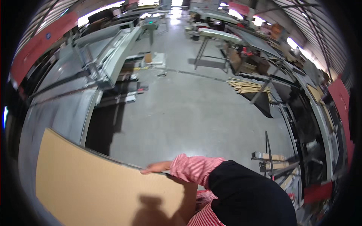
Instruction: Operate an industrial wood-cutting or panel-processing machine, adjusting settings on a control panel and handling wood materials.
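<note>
A large flat tan sheet that looks like cardboard [102,180] fills the lower left, tilted, with the shadow of a head and shoulders on it. My right hand [157,167] grips its far upper edge near the right end. Fingertips rest on the near face; the rest of the grip is partly hidden behind the edge. The right arm reaches in from the lower right, in a black sleeve with a red-and-white striped cuff. My left hand is out of sight.
On the left a long grey metal worktable [56,101] carries a machine beam [117,56]. Concrete floor [181,109] stretches ahead. To the right lie a bundle of thin wooden strips [249,87] and metal bars [267,156] beside a rack. A padded stand [218,34] is farther off.
</note>
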### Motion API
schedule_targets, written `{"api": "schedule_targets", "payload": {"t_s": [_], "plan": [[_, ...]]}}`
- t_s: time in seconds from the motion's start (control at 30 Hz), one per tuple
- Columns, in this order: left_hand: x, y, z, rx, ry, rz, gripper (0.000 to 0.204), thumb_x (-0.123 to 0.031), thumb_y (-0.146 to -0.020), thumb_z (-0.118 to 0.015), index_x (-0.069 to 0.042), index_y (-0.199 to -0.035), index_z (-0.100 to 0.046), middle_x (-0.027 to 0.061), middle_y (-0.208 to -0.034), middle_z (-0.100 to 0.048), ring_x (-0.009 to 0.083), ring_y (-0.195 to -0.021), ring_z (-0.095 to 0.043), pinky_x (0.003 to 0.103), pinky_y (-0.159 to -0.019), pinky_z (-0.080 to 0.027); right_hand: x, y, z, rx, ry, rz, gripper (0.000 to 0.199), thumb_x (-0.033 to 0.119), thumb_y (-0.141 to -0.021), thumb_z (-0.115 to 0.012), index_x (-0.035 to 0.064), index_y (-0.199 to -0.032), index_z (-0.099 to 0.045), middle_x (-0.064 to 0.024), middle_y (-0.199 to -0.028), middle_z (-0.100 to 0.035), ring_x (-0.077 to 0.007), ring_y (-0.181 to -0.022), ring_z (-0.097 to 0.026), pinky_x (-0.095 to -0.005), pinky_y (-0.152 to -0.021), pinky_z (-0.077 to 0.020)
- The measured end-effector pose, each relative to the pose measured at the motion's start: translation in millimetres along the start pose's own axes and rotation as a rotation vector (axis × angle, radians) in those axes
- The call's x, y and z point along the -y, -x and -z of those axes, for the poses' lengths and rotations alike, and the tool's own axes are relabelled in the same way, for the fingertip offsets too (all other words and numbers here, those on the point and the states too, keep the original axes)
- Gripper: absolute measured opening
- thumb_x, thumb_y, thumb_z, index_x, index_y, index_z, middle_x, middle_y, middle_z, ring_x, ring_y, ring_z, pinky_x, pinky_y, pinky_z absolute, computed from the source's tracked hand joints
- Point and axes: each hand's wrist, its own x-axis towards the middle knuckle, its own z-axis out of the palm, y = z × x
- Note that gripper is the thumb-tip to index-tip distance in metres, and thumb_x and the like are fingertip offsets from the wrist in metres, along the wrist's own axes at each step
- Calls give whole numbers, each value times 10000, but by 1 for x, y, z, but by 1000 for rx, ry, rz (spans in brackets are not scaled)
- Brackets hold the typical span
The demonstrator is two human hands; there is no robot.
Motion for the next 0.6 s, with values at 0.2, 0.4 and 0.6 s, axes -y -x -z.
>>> {"api": "schedule_targets", "payload": {"t_s": [0.2,0.4,0.6], "plan": [[13,-3,31,47,538,-176,605,-494,-967,-419,-32,-1357,-421,89,-1309,-528,220,-1132,-559,334,-951,-467,68,-29,-33,42,-581,61,518,414,-867,-643,-2,-1171,-591,-115,-1023,-665,-199,-817,-656,-324,-738,-543],[35,43,71,-476,277,-204,614,-449,-892,-609,53,-1238,-531,108,-1171,-608,174,-1064,-540,292,-933,-413,45,-20,-44,-143,-174,188,633,453,-923,-544,-50,-1302,-476,-125,-1284,-542,-223,-1157,-525,-339,-997,-402],[33,254,144,-765,362,-384,545,-395,-887,-636,28,-1214,-530,78,-1087,-622,130,-1012,-537,266,-887,-418,91,15,-171,265,-347,325,621,445,-943,-522,-55,-1300,-436,-134,-1240,-552,-245,-1131,-541,-372,-960,-435]]}}
